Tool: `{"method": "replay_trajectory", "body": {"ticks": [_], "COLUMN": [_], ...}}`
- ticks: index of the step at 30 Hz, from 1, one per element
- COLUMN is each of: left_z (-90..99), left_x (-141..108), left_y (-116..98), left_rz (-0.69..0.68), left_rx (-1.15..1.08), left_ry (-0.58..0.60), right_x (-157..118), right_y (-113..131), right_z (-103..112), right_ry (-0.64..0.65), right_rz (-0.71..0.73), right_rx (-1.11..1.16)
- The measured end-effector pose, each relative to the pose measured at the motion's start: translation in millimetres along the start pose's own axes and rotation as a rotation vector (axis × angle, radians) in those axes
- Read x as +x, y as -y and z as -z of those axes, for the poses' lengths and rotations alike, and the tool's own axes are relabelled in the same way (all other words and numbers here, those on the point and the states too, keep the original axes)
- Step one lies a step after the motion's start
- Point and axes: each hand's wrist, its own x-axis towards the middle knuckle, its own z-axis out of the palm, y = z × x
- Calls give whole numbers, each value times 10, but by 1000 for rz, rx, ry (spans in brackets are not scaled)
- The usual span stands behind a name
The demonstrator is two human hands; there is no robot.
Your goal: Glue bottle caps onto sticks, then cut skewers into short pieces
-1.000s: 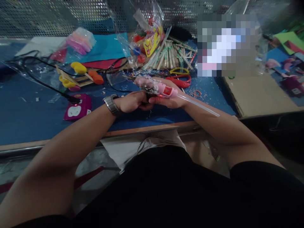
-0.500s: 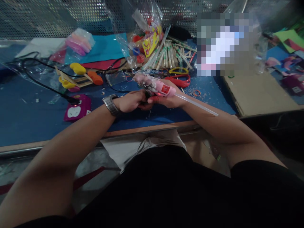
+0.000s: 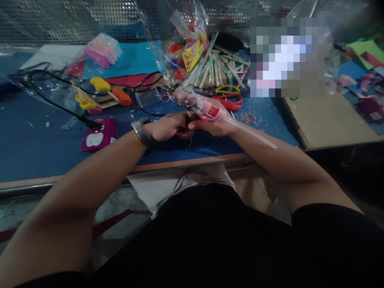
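Observation:
My right hand [image 3: 222, 127] is wrapped round a pink hot glue gun [image 3: 214, 113] with a small red light showing on its side. Its front end is coated in messy grey-white residue and points up to the left. A clear glue stick [image 3: 255, 134] juts from its back, over my right forearm. Close beside the gun, my left hand [image 3: 168, 127], with a metal watch on the wrist, has its fingers curled in. A dark bit shows between the two hands, but what the left fingers hold is hidden.
A purple power box [image 3: 102, 138] with a black cable stands left. Behind it lies a craft-stick piece with yellow and orange shapes [image 3: 121, 97]. Red-handled [image 3: 229, 105] and yellow-handled [image 3: 228, 89] tools, bundled sticks [image 3: 214, 72] and scraps lie beyond my hands; cardboard [image 3: 330, 120] is right.
The whole view has shifted slightly. The glue gun sits a touch farther right, and both hands keep nearly the same pose and grip.

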Motion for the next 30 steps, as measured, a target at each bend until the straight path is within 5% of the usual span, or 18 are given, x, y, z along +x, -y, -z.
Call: {"method": "replay_trajectory", "body": {"ticks": [3,16,26,30], "left_z": [13,47,7,-43], "left_x": [8,-11,1,10], "left_y": [-33,-99,-144,-156], "left_rz": [43,93,97,57], "left_rx": [-129,-89,-142,-80], "left_ry": [163,155,152,6], "right_x": [9,12,47,51], "right_y": [27,14,10,-17], "right_z": [2,-50,0,-8], "right_ry": [6,-63,7,0], "right_rz": [39,-69,8,-15], "right_rx": [-36,92,-25,3]}}
